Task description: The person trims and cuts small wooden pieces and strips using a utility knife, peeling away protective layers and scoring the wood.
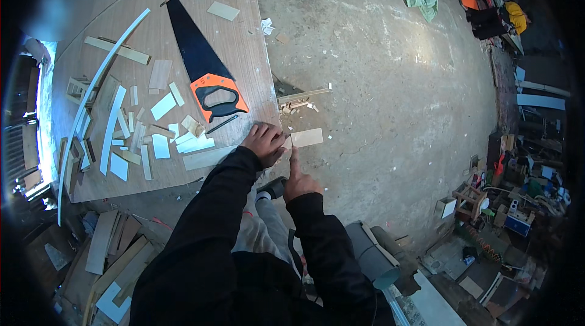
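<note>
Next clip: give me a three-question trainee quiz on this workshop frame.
1. True or false: the saw lies on the wooden board.
2. What does the left hand hold? A) a pale wood piece B) a hammer C) a rag
3. What colour is the saw's handle?

Key:
1. True.
2. A: the wood piece juts past the board's edge, and the right hand points a finger up at it.
3. Orange and black.
</note>
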Demonstrator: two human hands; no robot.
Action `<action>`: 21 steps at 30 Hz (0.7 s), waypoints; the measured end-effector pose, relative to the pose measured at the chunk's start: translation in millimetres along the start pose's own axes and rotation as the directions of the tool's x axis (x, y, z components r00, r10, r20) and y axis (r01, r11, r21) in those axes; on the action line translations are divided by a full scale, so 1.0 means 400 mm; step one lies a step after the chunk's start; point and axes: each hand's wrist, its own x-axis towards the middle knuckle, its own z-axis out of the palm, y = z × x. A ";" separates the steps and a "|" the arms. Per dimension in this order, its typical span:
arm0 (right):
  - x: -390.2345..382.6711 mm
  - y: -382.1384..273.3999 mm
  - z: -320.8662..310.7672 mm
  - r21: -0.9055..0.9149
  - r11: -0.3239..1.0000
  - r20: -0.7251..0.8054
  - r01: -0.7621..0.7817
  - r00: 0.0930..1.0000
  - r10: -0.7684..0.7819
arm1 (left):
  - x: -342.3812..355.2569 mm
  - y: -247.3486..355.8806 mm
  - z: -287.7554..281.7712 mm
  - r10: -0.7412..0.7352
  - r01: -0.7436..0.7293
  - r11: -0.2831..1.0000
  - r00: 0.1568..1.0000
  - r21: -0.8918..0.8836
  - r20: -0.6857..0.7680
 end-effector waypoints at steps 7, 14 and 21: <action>-0.003 0.010 0.006 0.018 1.000 -0.013 -0.024 1.000 0.024 | 0.004 0.001 -0.003 -0.014 0.016 0.999 0.999 -0.049 0.039; -0.024 0.027 0.032 0.044 0.999 -0.047 0.017 0.999 -0.015 | 0.006 0.003 -0.006 -0.013 0.014 1.000 0.999 -0.015 0.036; -0.030 0.037 0.038 0.023 1.000 -0.010 -0.009 1.000 0.010 | 0.007 0.002 -0.005 -0.005 0.005 1.000 1.000 -0.014 0.024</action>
